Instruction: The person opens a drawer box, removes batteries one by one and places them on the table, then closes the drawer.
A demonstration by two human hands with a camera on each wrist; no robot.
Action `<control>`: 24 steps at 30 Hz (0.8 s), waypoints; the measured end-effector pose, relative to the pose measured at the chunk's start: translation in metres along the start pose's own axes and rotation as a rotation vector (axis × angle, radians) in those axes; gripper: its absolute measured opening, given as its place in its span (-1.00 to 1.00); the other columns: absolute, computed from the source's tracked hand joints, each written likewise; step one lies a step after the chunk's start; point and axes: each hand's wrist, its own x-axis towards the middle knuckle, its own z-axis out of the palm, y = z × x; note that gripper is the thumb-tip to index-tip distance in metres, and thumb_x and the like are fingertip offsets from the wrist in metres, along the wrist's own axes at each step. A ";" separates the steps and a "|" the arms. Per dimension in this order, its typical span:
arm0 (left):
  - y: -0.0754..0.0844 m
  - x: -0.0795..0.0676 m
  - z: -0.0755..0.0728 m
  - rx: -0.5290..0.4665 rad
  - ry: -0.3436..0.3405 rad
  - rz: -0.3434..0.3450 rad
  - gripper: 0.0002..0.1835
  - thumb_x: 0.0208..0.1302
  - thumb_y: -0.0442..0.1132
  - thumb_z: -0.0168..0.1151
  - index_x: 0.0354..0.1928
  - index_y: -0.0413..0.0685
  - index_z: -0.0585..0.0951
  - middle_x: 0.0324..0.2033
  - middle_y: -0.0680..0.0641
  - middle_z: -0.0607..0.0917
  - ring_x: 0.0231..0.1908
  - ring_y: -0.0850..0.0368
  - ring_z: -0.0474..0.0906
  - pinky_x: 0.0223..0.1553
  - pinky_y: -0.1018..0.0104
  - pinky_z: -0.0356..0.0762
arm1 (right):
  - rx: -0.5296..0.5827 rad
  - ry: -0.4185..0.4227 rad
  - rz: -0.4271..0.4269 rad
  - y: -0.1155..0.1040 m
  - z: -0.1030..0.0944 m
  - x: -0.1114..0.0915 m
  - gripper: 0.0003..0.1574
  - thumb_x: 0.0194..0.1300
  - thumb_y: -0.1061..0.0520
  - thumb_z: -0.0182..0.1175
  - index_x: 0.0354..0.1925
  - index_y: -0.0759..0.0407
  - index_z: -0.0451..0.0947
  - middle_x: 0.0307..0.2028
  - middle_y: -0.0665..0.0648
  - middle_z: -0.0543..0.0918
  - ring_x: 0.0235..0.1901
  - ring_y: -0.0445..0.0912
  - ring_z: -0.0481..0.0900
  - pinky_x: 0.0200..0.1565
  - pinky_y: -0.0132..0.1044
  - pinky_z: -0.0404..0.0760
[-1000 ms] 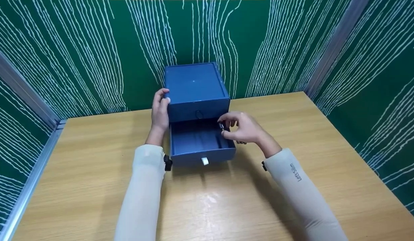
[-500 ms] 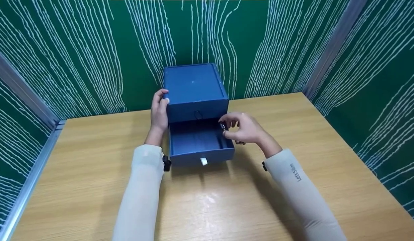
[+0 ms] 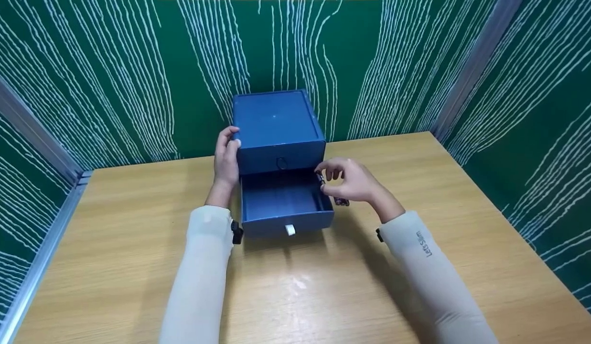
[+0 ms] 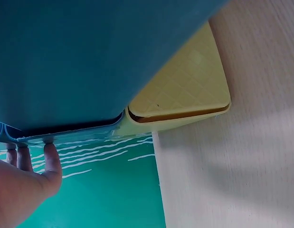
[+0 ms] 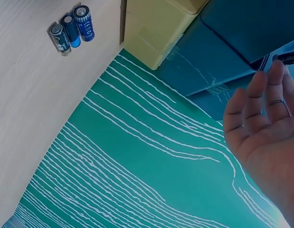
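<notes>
A blue drawer unit stands against the back wall, its lower blue drawer pulled out toward me. My left hand rests on the unit's left side, fingertips touching the wall near the upper front corner. Between thumb and index finger, my right hand pinches a small dark battery over the right wall of the open drawer. The drawer floor looks bare in the part that shows. Three loose batteries stand close together on the table, right of the drawer.
Under the blue drawers is a yellow drawer, closed and hidden in the head view. A white pull tab sticks out of the open drawer's front. The wooden table is bounded by green walls with white wavy lines.
My right hand has shifted slightly to the right with the battery, and more of the loose batteries shows beneath it. My left hand stays at the unit's side.
</notes>
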 end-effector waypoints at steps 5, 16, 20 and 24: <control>0.002 0.000 0.000 0.000 -0.002 0.006 -0.61 0.16 -0.34 -0.24 0.05 -0.33 0.29 0.08 -0.21 0.32 0.04 0.09 0.20 0.08 0.31 0.09 | -0.003 0.008 0.007 0.003 -0.001 -0.001 -0.59 -0.10 0.00 0.19 -0.18 -0.02 0.53 -0.46 0.02 0.52 -0.40 -0.07 0.44 -0.37 -0.27 0.39; 0.003 -0.001 0.000 0.012 0.006 -0.008 -0.61 0.16 -0.34 -0.24 0.05 -0.30 0.30 0.11 -0.20 0.31 0.10 0.09 0.17 0.12 0.28 0.06 | -0.018 0.020 0.041 0.009 -0.004 -0.004 -0.59 -0.11 -0.02 0.19 -0.17 -0.05 0.52 -0.45 0.03 0.53 -0.39 -0.10 0.44 -0.36 -0.26 0.38; 0.003 -0.001 0.000 0.020 0.003 -0.018 -0.61 0.17 -0.33 -0.24 0.05 -0.29 0.30 0.12 -0.20 0.30 0.12 0.08 0.16 0.14 0.24 0.05 | -0.018 0.022 0.037 0.012 -0.005 -0.005 -0.59 -0.11 -0.01 0.20 -0.18 -0.03 0.52 -0.46 0.01 0.52 -0.40 -0.09 0.44 -0.36 -0.26 0.39; 0.003 -0.001 0.000 0.016 0.001 -0.015 -0.61 0.17 -0.33 -0.24 0.05 -0.30 0.30 0.11 -0.20 0.31 0.10 0.08 0.17 0.13 0.26 0.06 | -0.008 0.016 0.056 0.015 -0.004 -0.007 -0.60 -0.10 0.00 0.19 -0.18 -0.05 0.51 -0.45 0.01 0.51 -0.39 -0.07 0.44 -0.36 -0.25 0.39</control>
